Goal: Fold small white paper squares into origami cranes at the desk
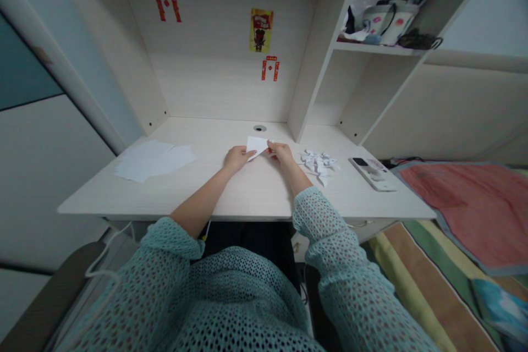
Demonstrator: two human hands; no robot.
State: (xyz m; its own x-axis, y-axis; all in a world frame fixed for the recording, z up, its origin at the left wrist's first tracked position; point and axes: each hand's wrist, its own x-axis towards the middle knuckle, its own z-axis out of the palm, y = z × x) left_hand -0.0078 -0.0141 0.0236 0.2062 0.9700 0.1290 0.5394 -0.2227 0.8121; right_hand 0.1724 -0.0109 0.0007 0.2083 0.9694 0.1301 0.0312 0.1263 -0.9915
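Note:
A small folded piece of white paper [256,146] rests on the pale wooden desk [247,192], near its middle. My left hand [237,158] pinches the paper's lower left corner with curled fingers. My right hand [280,153] grips its right edge, fingers closed over it. Both forearms reach forward from teal knitted sleeves.
Loose white sheets [152,160] lie on the left of the desk. Folded paper pieces [319,163] sit to the right of my right hand, with a phone [373,173] beyond them. A shelf holds cups with scissors [396,11]. A bed with a red blanket [474,209] stands at right.

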